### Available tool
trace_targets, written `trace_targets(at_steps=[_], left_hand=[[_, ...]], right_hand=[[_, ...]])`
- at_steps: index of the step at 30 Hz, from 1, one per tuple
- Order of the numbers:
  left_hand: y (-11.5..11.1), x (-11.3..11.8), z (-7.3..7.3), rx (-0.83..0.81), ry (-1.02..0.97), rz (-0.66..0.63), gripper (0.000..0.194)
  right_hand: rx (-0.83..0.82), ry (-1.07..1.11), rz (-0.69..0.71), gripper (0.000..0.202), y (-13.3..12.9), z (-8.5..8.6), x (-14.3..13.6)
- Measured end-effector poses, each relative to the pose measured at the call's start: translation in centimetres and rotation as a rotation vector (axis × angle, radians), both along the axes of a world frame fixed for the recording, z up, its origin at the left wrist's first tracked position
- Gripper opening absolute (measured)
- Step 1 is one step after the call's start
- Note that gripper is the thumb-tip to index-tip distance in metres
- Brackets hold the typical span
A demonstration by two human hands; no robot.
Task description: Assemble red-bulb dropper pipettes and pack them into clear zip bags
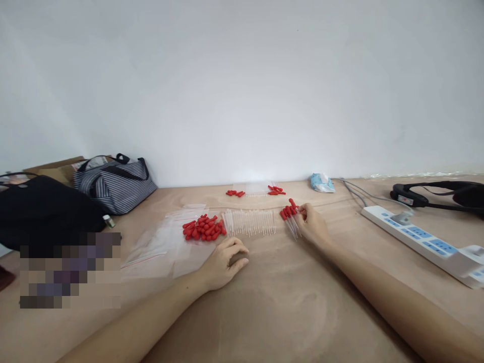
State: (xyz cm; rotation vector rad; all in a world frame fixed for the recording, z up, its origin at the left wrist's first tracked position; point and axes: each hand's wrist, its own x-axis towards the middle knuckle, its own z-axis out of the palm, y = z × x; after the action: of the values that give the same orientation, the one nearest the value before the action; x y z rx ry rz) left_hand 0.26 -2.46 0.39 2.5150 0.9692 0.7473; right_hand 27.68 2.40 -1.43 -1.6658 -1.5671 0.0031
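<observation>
My right hand (311,222) is closed at the right end of a small group of droppers (290,214) with red rubber bulbs and clear thin tubes. Its fingertips pinch one of them, partly hidden by the fingers. Resting on the table, my left hand (227,262) is empty, thumb and fingers apart. Just beyond it lies a heap of loose red rubber bulbs (204,228) on clear plastic bags (151,237). Between the two hands, a row of clear tubes (249,222) lies side by side, narrow ends toward me.
Farther back are more red bulbs (235,193), red-topped droppers (277,190) and a blue-white packet (322,182). A power strip (412,237) and black headset (434,195) occupy the right. On the left are a striped bag (117,184), black bag (45,212) and small vial (109,221).
</observation>
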Motion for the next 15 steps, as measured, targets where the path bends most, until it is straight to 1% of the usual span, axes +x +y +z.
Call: trace_targets(at_steps=[5, 9, 12, 15], left_hand=[[-0.1, 0.1, 0.2, -0.002, -0.003, -0.012, 0.01], [-0.1, 0.1, 0.2, -0.008, -0.003, -0.009, 0.01], [0.0, 0.1, 0.2, -0.007, 0.004, -0.007, 0.01], [0.0, 0.1, 0.2, -0.001, 0.008, -0.006, 0.01]], right_hand=[[-0.002, -0.086, -0.003, 0.004, 1.1, -1.4, 0.4], [0.013, -0.121, -0.017, 0.002, 1.3, -2.0, 0.3], [0.05, -0.162, -0.028, 0.003, 1.1, -2.0, 0.1], [0.058, -0.222, -0.057, 0.006, 0.6, -1.6, -0.2]])
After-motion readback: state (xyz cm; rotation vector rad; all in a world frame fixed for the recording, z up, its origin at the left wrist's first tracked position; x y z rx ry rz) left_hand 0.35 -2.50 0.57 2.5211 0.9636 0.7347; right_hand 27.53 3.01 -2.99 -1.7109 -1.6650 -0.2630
